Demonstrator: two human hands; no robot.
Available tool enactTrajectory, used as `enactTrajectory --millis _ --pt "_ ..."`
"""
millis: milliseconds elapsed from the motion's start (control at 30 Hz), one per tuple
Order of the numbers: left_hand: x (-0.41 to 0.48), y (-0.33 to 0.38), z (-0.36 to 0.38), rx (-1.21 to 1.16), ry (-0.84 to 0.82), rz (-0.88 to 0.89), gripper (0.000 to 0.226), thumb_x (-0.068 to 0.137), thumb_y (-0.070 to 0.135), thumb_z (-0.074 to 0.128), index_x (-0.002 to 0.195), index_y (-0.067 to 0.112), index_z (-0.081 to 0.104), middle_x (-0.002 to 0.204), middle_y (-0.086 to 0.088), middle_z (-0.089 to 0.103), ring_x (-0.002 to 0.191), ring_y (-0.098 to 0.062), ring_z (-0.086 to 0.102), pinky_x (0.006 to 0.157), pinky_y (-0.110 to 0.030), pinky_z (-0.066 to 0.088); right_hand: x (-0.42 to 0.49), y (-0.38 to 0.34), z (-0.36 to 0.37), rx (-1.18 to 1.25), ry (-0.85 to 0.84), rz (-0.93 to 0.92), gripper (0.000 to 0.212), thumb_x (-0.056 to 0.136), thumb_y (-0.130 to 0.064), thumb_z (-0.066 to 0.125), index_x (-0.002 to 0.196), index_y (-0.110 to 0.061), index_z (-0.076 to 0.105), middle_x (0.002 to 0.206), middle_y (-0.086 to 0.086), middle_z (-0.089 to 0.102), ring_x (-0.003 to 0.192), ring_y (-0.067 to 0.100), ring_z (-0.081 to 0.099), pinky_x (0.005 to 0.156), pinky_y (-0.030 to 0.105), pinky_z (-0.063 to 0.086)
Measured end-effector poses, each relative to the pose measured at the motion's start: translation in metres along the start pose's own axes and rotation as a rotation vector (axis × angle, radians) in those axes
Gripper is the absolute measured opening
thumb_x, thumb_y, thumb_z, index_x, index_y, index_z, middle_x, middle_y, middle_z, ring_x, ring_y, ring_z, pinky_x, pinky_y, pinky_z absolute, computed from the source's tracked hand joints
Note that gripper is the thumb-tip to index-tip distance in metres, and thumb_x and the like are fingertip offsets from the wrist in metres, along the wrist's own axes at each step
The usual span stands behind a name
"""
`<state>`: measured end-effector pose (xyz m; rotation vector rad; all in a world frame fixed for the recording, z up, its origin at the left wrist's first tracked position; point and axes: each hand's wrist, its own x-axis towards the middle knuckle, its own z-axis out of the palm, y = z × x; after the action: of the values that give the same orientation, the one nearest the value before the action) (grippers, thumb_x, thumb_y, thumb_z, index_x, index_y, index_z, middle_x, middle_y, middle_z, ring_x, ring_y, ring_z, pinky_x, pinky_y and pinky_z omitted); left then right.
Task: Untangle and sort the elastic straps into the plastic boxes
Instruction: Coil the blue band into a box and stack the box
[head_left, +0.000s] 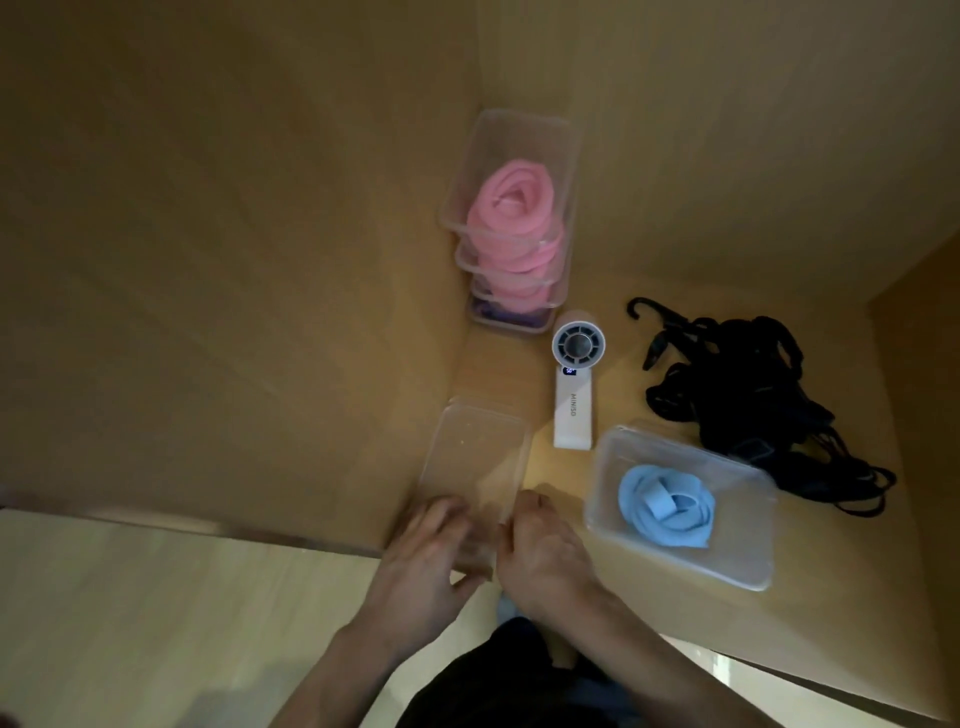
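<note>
Counted on bench (831, 597): one empty box (475, 457) at front centre. One second box (737, 561) just right of it, with blue strap (665, 506) coiled inside. One stack of boxes (511, 156) in back corner, at least three, with pink strap (514, 218) heaped through them. One black tangle (753, 395) loose behind second box. One white fan (574, 395) lying flat between stack and front boxes. Left grip (426, 545) and right grip (540, 551) both curled round near end of empty box, blurred.

A tan wooden tabletop (841, 613) sits boxed in by matching wooden walls (234, 234) at left, back and right, under dim warm light, with pale wood-grain floor (130, 623) below.
</note>
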<state>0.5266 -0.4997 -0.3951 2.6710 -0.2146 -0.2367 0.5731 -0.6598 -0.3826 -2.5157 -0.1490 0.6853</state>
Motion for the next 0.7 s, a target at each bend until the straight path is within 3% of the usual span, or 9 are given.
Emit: enactTrajectory --millis 67,167,300,400,533,600,700 --pt "0.002 0.001 0.001 0.004 0.016 0.019 0.032 0.076 0.038 0.079 0.102 0.027 0.063 0.124 0.014 0.048 0.117 -0.009 0.05 0.098 -0.024 0.045 0.005 0.003 0.001 0.059 0.023 0.033 0.037 0.103 -0.037 0.043 0.125 -0.009 0.05 0.126 0.008 0.056 0.121 0.027 0.054 0.098 0.033 0.039" --pt "0.005 0.004 -0.003 -0.035 0.059 0.03 0.025 0.077 0.029 0.079 0.094 0.027 0.061 0.118 0.013 0.051 0.11 -0.006 0.051 0.094 -0.015 0.04 0.009 0.006 -0.002 0.093 0.06 0.06 0.031 0.102 -0.039 0.045 0.116 -0.014 0.057 0.118 0.006 0.062 0.116 0.026 0.057 0.094 0.033 0.041" --pt "0.002 0.008 -0.007 -0.014 0.106 0.067 0.022 0.078 0.024 0.081 0.089 0.027 0.062 0.11 0.015 0.054 0.1 -0.004 0.054 0.082 -0.016 0.045 0.006 0.001 -0.011 0.133 0.057 0.036 0.024 0.101 -0.034 0.046 0.107 -0.015 0.06 0.11 0.006 0.065 0.108 0.026 0.059 0.087 0.032 0.042" --pt "-0.001 0.011 -0.012 0.008 0.18 0.1 0.019 0.08 0.018 0.08 0.085 0.023 0.063 0.102 0.014 0.056 0.092 -0.006 0.056 0.077 -0.018 0.047 0.006 -0.002 -0.021 0.289 0.061 0.027 0.014 0.097 -0.029 0.051 0.088 -0.021 0.059 0.093 0.001 0.065 0.091 0.021 0.061 0.079 0.032 0.048" --pt "-0.003 0.018 -0.016 0.019 0.275 0.114 0.017 0.081 0.013 0.078 0.08 0.02 0.062 0.095 0.012 0.058 0.085 -0.008 0.056 0.074 -0.02 0.046 0.007 -0.007 -0.032 0.379 0.112 0.012 0.023 0.091 -0.023 0.056 0.069 -0.026 0.051 0.07 -0.008 0.058 0.067 0.009 0.055 0.062 0.021 0.044" --pt "-0.003 0.018 -0.016 0.025 0.276 0.104 0.017 0.081 0.012 0.077 0.078 0.02 0.062 0.091 0.012 0.058 0.083 -0.008 0.056 0.072 -0.021 0.045 0.008 -0.008 -0.034 0.357 0.118 0.01 0.025 0.09 -0.022 0.055 0.066 -0.026 0.05 0.069 -0.008 0.056 0.065 0.006 0.053 0.057 0.017 0.04" --pt "-0.003 0.017 -0.014 0.064 0.236 0.087 0.02 0.081 0.015 0.075 0.075 0.022 0.058 0.082 0.013 0.054 0.076 -0.008 0.052 0.068 -0.022 0.043 0.008 -0.007 -0.033 0.277 0.073 0.045 0.019 0.091 -0.025 0.051 0.071 -0.023 0.051 0.082 -0.002 0.06 0.075 0.014 0.057 0.063 0.024 0.042"
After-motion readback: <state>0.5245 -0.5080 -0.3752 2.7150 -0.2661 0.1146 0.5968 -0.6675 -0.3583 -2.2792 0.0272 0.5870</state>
